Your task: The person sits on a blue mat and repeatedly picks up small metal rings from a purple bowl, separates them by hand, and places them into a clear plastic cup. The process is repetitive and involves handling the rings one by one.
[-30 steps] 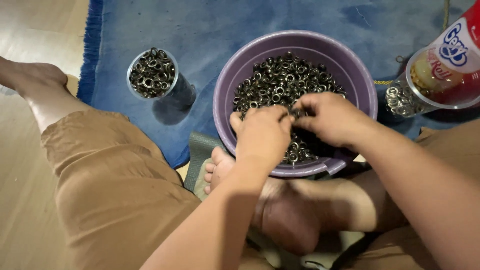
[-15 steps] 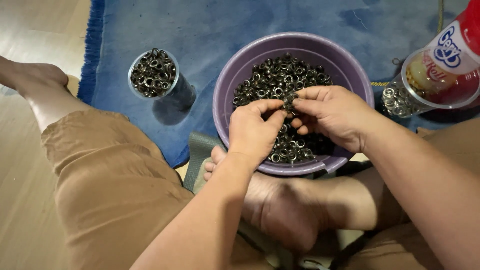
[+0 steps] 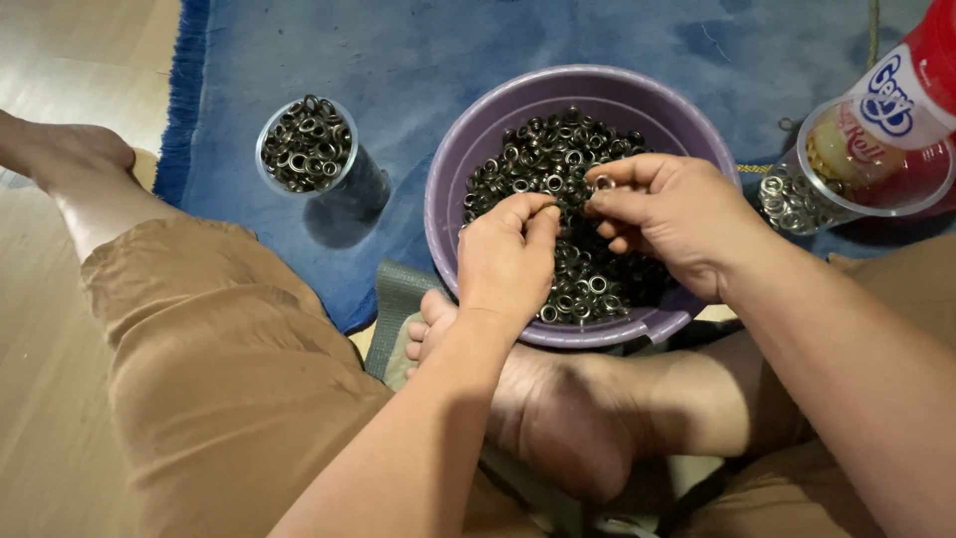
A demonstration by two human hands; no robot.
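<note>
Hands (image 3: 597, 229) pinch metal rings (image 3: 558, 159) over purple plastic bowl (image 3: 458, 189).

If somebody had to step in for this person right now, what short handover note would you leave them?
Left hand: over the purple bowl, fingertips pinched, probably on a small metal ring, though I cannot make it out.
Right hand: over the bowl too, pinching a metal ring between thumb and forefinger.
Things: the bowl sits on the blue rug and is full of dark metal rings. A clear cup to the left is nearly full of dark rings. A clear container lying to the right holds silvery rings.
Done: one cup is nearly filled.
Left: most rings remain in the bowl.
</note>
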